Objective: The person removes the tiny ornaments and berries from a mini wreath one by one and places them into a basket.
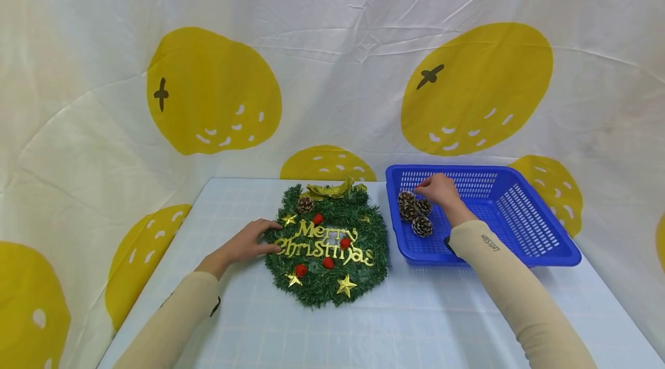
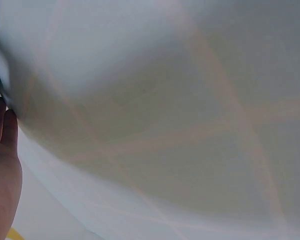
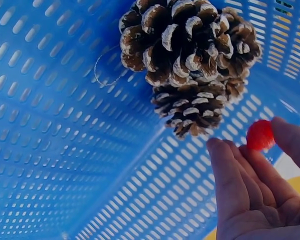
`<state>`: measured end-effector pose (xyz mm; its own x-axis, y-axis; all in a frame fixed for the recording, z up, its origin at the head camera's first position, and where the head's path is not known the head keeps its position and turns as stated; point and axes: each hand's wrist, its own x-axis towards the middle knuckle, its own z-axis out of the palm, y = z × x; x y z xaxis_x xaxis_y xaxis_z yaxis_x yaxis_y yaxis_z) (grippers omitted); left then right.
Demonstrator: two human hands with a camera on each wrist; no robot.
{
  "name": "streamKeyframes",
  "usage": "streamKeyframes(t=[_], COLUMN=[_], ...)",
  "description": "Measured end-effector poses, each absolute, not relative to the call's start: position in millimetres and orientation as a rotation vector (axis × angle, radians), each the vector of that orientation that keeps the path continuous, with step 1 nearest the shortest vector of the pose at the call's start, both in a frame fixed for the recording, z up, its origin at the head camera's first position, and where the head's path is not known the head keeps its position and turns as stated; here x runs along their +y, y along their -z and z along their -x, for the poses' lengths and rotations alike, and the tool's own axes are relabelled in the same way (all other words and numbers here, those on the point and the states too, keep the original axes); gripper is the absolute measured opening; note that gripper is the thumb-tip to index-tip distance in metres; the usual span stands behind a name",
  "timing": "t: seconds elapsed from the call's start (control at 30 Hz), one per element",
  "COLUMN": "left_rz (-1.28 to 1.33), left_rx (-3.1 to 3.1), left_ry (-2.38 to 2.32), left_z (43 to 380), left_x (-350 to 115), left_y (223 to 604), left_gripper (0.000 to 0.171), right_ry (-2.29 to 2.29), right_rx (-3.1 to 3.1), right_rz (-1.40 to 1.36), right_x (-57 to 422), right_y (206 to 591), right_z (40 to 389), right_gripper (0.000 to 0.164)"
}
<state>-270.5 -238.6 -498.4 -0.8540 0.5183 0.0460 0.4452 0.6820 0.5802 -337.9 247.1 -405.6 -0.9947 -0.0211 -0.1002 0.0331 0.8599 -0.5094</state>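
Note:
A green tinsel wreath [image 1: 371, 230] lies on the table, bearing gold "Merry Christmas" lettering [image 1: 324, 250], gold stars, red pom-poms, a gold bow and one pine cone. At its left edge rests my left hand [image 1: 253, 241], fingertips and thumb touching the greenery, and its fingers look straight in the left wrist view. Over the blue basket [image 1: 493, 207], my right hand [image 1: 440, 188] pinches a small red pom-pom [image 3: 260, 135] between thumb and fingers. Just beside those fingers, several frosted pine cones [image 3: 177, 42] sit in the basket's left part.
The basket has slotted walls and stands to the right of the wreath. A pale checked cloth [image 1: 249, 323] covers the table. Behind it hangs a white curtain [image 1: 332, 97] printed with large yellow fruit. A thin string loop [image 3: 97, 75] shows by the pine cones.

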Motion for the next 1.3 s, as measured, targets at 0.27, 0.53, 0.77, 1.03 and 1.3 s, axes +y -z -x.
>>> streamKeyframes(t=[0.27, 0.53, 0.77, 1.03, 1.3], left_rz=[-0.773, -0.772, -0.774, -0.778, -0.812], left_rx=[2.758, 2.762, 2.759, 2.765, 2.776], left_ry=[-0.91, -0.9, -0.913, -0.91, -0.903], left_z=[270, 269, 271, 270, 271], left_x=[-238, -237, -237, -238, -238], left_y=[497, 497, 498, 499, 499], left_gripper=[0.057, 0.058, 0.058, 0.058, 0.057], right_ry=[0.872, 0.977, 1.085, 1.141, 1.201], right_rx=[2.907, 2.918, 2.936, 2.902, 2.934], right_rz=[-0.009, 0.048, 0.081, 0.163, 0.324], right_x=[247, 246, 245, 232, 208], right_y=[398, 393, 378, 350, 337], right_z=[334, 331, 323, 306, 282], right_gripper=[0.047, 0.05, 0.053, 0.06, 0.053])
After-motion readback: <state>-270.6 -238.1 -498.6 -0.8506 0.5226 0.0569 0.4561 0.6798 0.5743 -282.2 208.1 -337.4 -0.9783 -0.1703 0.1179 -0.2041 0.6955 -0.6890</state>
